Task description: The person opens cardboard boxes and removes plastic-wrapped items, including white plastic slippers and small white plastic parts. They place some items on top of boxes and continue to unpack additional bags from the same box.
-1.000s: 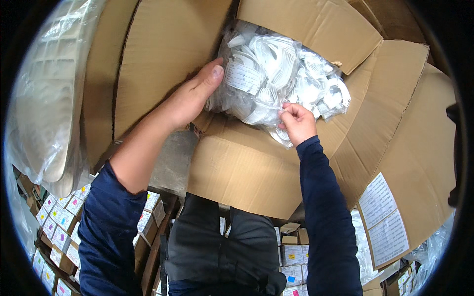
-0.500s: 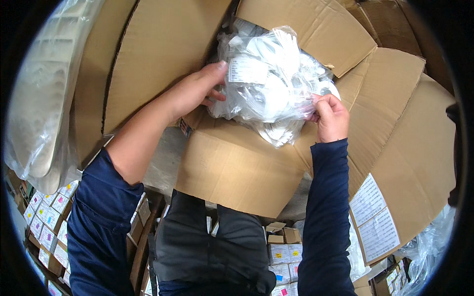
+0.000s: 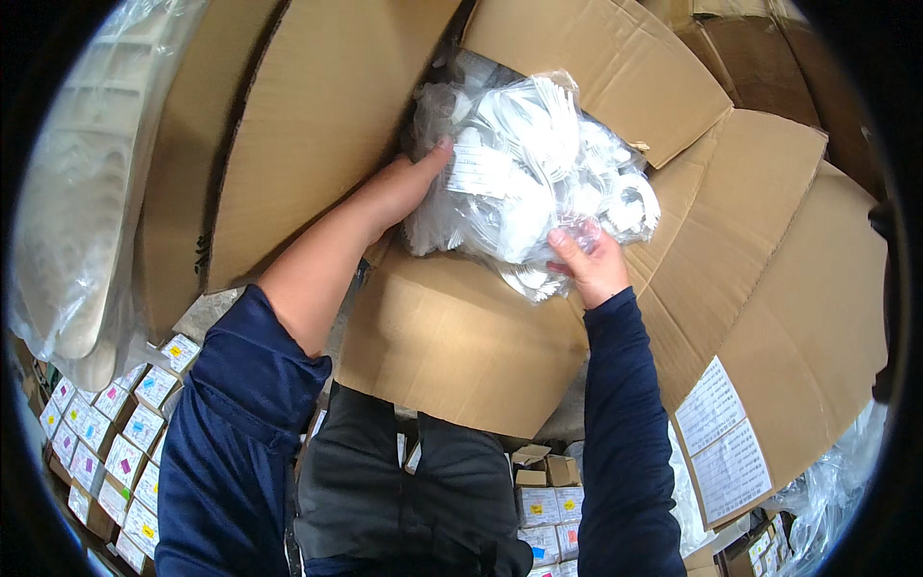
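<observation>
A crumpled clear plastic bag (image 3: pixel 524 212) full of white, bundled pieces lies in the mouth of an open cardboard box (image 3: pixel 461 337). The pieces look like thin looped strips; their exact kind cannot be made out. On the bag's left part sits a white printed label (image 3: pixel 478 169). My left hand (image 3: pixel 409 188) grips the bag's left side, thumb on top, with the other fingers mostly hidden behind the plastic. My right hand (image 3: pixel 593 264) is closed on the film at the bag's lower right, thumb toward the left. Further white looped pieces (image 3: pixel 630 207) show at the right under the film.
Box flaps stand around the opening; the right flap (image 3: pixel 788 337) carries a printed sheet (image 3: pixel 723 442). A plastic-wrapped stack of pale trays (image 3: pixel 82 212) rises at the left. Small labelled boxes (image 3: pixel 120 457) fill the lower left, others (image 3: pixel 548 519) sit near my legs.
My right hand has moved left and toward me along the bag. My left hand has shifted slightly right and nearer. The bag has settled a little lower, and more white pieces show.
</observation>
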Action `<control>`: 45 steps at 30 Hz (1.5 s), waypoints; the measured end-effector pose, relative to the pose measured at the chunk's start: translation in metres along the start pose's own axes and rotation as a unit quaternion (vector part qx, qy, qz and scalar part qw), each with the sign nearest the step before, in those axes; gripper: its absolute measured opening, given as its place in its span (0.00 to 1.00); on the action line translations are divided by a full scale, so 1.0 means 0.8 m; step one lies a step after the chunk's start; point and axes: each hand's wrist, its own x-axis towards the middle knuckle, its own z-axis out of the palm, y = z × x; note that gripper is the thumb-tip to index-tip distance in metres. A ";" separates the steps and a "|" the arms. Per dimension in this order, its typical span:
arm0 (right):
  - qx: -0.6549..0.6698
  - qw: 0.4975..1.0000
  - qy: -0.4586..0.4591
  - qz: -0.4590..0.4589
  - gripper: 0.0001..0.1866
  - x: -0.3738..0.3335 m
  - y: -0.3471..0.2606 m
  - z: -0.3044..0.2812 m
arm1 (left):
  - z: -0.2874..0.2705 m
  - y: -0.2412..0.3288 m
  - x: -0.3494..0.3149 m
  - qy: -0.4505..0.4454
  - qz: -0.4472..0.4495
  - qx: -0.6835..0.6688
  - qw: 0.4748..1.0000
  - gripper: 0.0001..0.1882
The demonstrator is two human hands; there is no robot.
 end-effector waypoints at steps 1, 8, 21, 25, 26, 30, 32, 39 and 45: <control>0.031 0.999 -0.015 -0.009 0.17 0.000 0.005 0.001 | 0.000 -0.002 0.001 0.000 -0.005 0.006 1.000 0.43; 0.181 0.981 0.076 0.005 0.15 0.011 0.035 -0.009 | 0.003 -0.030 0.021 0.038 0.128 0.037 0.990 0.47; 0.154 0.981 0.103 0.050 0.15 0.013 0.037 -0.020 | -0.002 -0.046 0.018 0.019 0.187 0.097 0.977 0.26; 0.159 0.980 0.113 0.046 0.15 0.011 0.038 -0.017 | -0.003 -0.046 0.020 -0.002 0.155 0.105 0.982 0.29; 0.164 0.979 0.114 0.045 0.15 0.010 0.038 -0.017 | -0.003 -0.046 0.021 -0.004 0.140 0.113 0.984 0.32; 0.175 0.975 0.140 0.004 0.14 0.005 0.040 -0.019 | -0.001 -0.048 0.025 0.026 0.165 0.092 0.982 0.42; 0.156 0.974 0.166 -0.010 0.13 0.002 0.042 -0.021 | 0.000 -0.049 0.027 0.078 0.137 0.141 0.977 0.48; 0.240 0.955 0.159 -0.069 0.11 -0.005 0.045 -0.028 | 0.004 -0.052 0.029 0.153 0.137 0.191 0.960 0.51; 0.238 0.957 0.162 -0.032 0.11 -0.003 0.048 -0.038 | 0.003 -0.042 0.026 0.131 0.070 0.188 0.971 0.50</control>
